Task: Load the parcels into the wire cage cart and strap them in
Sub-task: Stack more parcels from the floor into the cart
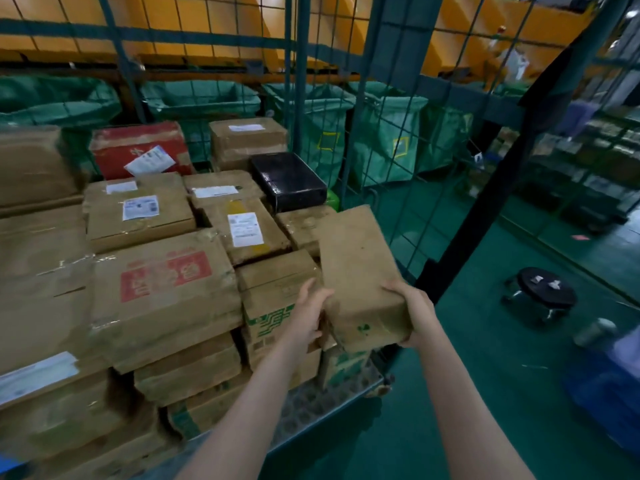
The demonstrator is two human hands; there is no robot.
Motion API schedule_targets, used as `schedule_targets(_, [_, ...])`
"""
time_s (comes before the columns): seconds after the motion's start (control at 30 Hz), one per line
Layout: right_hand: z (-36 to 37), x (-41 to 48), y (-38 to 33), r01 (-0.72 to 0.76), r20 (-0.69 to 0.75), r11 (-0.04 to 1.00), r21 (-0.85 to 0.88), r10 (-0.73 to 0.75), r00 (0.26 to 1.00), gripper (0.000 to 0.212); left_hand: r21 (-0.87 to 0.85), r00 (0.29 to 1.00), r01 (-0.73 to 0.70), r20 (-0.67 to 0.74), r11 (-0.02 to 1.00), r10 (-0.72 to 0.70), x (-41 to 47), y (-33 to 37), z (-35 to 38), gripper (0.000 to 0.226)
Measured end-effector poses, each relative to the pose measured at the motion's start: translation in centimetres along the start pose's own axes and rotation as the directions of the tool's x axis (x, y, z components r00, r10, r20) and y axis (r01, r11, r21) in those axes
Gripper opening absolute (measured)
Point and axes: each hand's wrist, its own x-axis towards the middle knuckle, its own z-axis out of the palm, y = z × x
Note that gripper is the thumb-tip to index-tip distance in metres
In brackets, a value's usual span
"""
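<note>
**Operator Body: Visible Parts**

Two hands and two forearms are in view. The left hand and the right hand are bare, with skin exposed over knuckles and wrists. The left forearm and the right forearm are likewise bare along their whole visible length, slender in shape. Finer surface detail is lost to blur.

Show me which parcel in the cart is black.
The black parcel, at the back right of the load. All the others are brown cardboard, except one red box further left in the back row.
</note>
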Motion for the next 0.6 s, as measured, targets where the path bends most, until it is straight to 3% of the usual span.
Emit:
schedule_targets(0.1, [-0.5, 2.5, -1.1, -0.137, 0.029, 0.986, 0.095, 0.135, 0.99, 0.082, 0.039, 0.999, 0.015, 0.029, 0.999, -0.016, 1.7, 0.5, 2.1, 0.055])
schedule_targets(0.2, [-1.2, 5.4, -2.4, -0.212, 0.051, 0.976, 0.042, 0.21, 0.976, 0.096, 0.011, 0.999, 0.046, -0.005, 0.999, -0.046, 3.6, 1.2, 4.1, 0.055])
schedule_targets(0.3, [-2.2, 8.0, -4.0, -0.226, 0.08, 0.974, -0.008, 0.226, 0.971, 0.08, -0.05, 0.999, 0.03, -0.016, 0.998, -0.031, 5.2, 1.6, 5.9, 0.055])
schedule_targets(0.4, [-3.3, 10.7, -5.3, -0.235, 0.088, 0.972, -0.031, 0.237, 0.968, 0.08, -0.152, 0.996, 0.053, -0.058, 0.987, -0.062, 6.9, 1.5, 7.7, 0.042])
schedule_targets(0.5, [-3.6, 12.3, -5.3, -0.23, 0.129, 0.973, -0.037, 0.232, 0.964, 0.07, -0.304, 0.977, 0.148, -0.105, 0.941, -0.187, 8.4, -0.2, 8.3, 0.046])
schedule_targets(0.6, [-4.0, 13.3, -4.7, -0.251, 0.196, 0.968, -0.016, 0.249, 0.948, 0.048, -0.301, 0.932, 0.288, -0.128, 0.909, -0.338, 9.2, -2.2, 8.9, 0.047])
